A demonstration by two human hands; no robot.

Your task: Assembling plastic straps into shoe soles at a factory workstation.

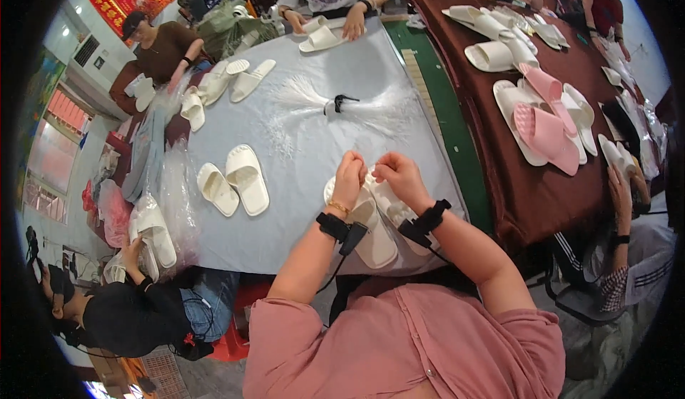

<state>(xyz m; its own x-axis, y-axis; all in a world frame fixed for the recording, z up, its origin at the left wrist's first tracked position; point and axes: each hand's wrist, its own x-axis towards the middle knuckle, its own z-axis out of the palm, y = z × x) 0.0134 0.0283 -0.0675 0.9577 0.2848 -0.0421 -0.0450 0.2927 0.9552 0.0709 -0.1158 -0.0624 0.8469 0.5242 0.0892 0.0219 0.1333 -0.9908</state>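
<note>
Both my hands are raised close together over a pair of cream slippers at the table's near edge. My left hand has its fingers pinched together above the left slipper. Beside it, my right hand is also closed in a pinch, above the right slipper. Anything between the fingertips is too thin or hidden to make out. My wrists and hands cover parts of both slippers. Farther off lies a bundle of thin, clear-white plastic strands, bound in the middle by a black tie.
Another cream pair sits to the left on the blue-grey tablecloth. More slippers lie at the far left. A brown-covered table at right bears cream and pink slippers. Co-workers handle slippers and clear bags around me.
</note>
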